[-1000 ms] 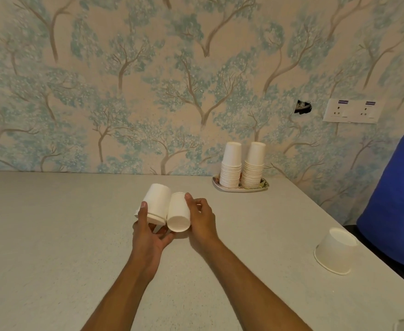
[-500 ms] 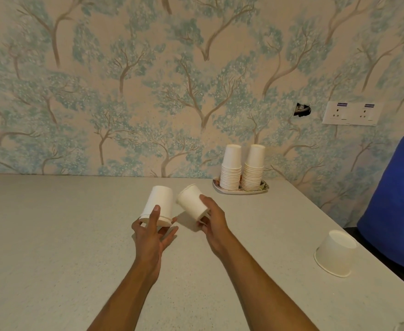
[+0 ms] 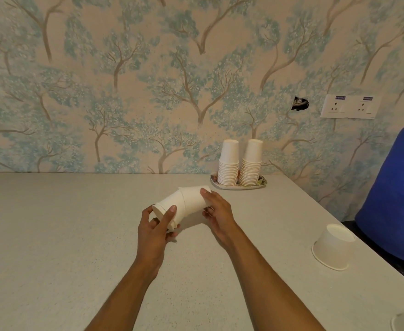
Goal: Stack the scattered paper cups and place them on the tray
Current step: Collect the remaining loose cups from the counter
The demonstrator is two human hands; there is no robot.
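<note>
Two paper cups, one nested crookedly over the other, gripped above the table by left hand and right hand; two stacks on tray at far edge.

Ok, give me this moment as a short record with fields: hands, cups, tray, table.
left hand: grips the rim end of one cup
right hand: fits a second cup over it, at an angle
tray: two upside-down stacks, by the wall
loose cup: upside down, near the table's right edge

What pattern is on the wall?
Wallpaper with blue-green trees on a peach ground, seen in the head view.
</note>
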